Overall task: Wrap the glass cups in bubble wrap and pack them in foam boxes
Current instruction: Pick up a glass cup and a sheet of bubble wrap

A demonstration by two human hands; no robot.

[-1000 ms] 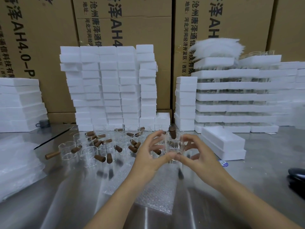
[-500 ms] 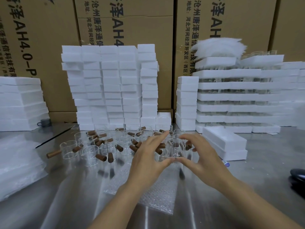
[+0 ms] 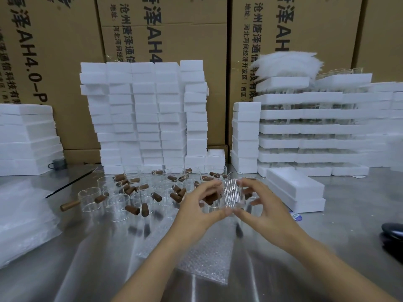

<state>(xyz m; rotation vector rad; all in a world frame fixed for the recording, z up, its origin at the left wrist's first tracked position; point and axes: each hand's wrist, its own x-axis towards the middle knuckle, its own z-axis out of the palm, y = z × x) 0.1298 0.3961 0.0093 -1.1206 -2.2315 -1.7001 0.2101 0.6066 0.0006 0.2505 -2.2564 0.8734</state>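
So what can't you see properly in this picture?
Head view only:
- The glass cup: any handle is hidden behind the left hand and right hand.
- The black object: cut off by the right edge, so unidentifiable.
- What sits between the stacked foam trays: too small and blurred.
- The bubble wrap sheet: partly covered by the left forearm.

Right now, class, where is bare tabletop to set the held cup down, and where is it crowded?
Bare table right of the bubble wrap sheet, before the foam box; also left of it, beside the plastic bags. Crowded: the cup cluster.
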